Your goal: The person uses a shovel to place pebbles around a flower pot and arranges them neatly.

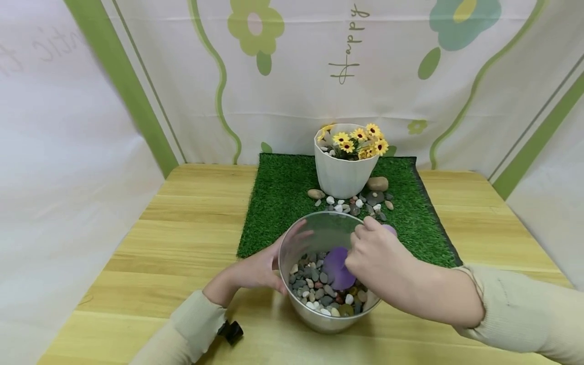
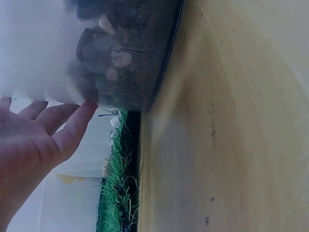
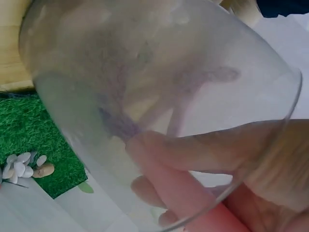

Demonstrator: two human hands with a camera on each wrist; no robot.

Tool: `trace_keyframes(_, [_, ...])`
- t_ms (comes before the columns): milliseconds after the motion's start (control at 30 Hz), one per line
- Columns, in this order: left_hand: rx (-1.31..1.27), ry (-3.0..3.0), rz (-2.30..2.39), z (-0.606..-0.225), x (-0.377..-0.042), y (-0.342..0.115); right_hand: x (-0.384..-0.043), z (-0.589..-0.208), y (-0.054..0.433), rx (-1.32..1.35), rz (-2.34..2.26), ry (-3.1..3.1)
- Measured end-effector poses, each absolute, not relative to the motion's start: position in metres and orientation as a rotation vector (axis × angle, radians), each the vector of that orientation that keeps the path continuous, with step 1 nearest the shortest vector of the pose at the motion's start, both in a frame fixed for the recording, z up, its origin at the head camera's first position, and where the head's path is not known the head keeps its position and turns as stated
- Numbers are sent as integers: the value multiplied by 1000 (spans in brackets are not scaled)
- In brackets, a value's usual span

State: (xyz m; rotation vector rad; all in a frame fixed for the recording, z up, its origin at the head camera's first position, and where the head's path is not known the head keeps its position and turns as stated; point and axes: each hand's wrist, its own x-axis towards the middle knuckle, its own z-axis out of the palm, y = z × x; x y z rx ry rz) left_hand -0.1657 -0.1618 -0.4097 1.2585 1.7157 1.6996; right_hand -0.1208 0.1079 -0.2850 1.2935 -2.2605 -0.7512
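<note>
Head view is showing the right hand (image 1: 382,259) gripping a scoop (image 1: 337,266) inside the bucket (image 1: 321,324) of stones (image 1: 315,291), six o'clock of the flowerpot (image 1: 342,175), the left hand (image 1: 261,267) bracing its nine-o'clock side with spread fingers, so gentle scooping seems best.

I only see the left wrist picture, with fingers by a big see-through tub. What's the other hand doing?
Observer: The right hand is holding a purple scoop inside the tub.
Child: Ooh! Are there any flowers?
Observer: Yes, yellow flowers with dark centres, in a white pot.
Child: Any words anywhere?
Observer: The word "Happy" runs sideways on the backdrop.
</note>
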Motion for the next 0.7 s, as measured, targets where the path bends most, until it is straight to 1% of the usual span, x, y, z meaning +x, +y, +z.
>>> trace_keyframes(267, [1248,1687,1705,-410,-166,-162,-135,-287,107,1326,-605,-2260])
trace_keyframes(467, [1220,1712,1694,-410,-165,-162,-144,-291,103,1366,-602,-2276])
trace_keyframes(700, [1230,1727,1683,-409,-166,-162,-148,-293,110,1408,-380,-2354])
